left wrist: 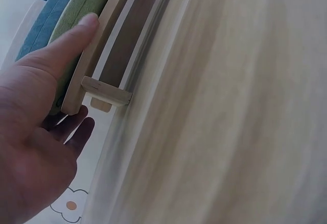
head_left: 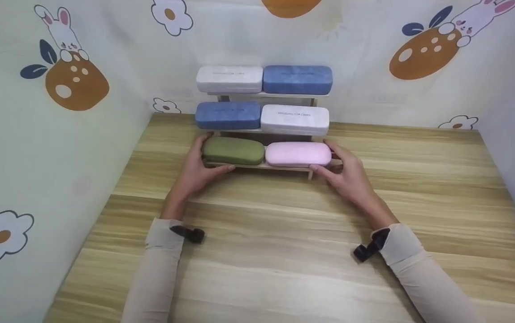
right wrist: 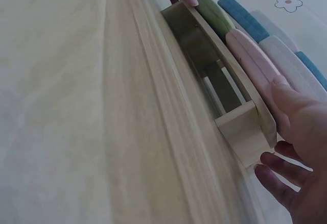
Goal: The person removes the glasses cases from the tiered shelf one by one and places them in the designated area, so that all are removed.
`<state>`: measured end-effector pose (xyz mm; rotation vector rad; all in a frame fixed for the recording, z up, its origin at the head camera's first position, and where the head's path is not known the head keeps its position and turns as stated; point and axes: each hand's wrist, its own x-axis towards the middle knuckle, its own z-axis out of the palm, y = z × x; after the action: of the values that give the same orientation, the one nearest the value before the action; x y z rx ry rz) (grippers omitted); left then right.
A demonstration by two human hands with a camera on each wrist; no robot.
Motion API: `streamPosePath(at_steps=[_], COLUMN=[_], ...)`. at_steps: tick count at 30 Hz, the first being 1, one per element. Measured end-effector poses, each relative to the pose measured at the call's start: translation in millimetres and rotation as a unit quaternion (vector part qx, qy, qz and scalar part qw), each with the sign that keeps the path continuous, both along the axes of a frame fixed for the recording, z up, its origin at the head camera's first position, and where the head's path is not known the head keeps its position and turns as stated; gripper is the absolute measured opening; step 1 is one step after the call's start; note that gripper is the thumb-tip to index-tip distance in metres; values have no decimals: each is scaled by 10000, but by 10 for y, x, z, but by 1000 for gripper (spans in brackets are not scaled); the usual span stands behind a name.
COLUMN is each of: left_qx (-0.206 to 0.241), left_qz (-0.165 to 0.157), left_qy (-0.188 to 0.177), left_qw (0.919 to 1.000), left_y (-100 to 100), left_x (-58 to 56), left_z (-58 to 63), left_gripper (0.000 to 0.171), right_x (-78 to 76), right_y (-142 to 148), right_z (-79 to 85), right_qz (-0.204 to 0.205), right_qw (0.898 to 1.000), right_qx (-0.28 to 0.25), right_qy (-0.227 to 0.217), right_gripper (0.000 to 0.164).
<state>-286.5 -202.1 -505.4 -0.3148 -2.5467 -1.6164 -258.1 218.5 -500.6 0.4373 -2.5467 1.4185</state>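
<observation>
A green glasses case [head_left: 234, 150] and a pink glasses case [head_left: 298, 154] lie side by side on the lowest step of a wooden rack [right wrist: 242, 132]. My left hand [head_left: 196, 170] holds the green case at its outer end, thumb along the front and fingers behind. At the opposite end, my right hand [head_left: 349, 172] grips the pink case, its thumb in front and index finger at the back. In the right wrist view the lower fingers of that hand hang beside the rack's end. Both cases touch the step.
On the middle step sit a blue case [head_left: 228, 115] and a white case [head_left: 295, 120]. Above them, another white case [head_left: 229, 80] stands left of another blue case [head_left: 297, 80]. The wood-grain table [head_left: 275, 251] meets a printed wall covering [head_left: 365, 107] behind the rack.
</observation>
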Motion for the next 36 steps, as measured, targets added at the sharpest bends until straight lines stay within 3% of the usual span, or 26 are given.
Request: streamPosePath(at_steps=[8, 22, 29, 36], left_qx=[86, 47, 55, 132], left_qz=[-28, 23, 21, -28], left_qy=[-188, -109, -153, -327], left_qw=[9998, 9999, 9999, 9994], left_y=[-5, -13, -17, -37], left_x=[12, 11, 5, 7], left_z=[-4, -10, -28, -49], left_gripper=[114, 103, 103, 95], right_x=[-14, -40, -81, -120], right_y=[26, 142, 303, 511], right_z=[0, -25, 1, -1], right_qz=[-87, -367, -211, -33], right_qw=[9997, 9984, 9944, 9813], right_qx=[-152, -411, -932, -1709], right_qy=[146, -87, -446, -880], right_gripper=[71, 70, 69, 73])
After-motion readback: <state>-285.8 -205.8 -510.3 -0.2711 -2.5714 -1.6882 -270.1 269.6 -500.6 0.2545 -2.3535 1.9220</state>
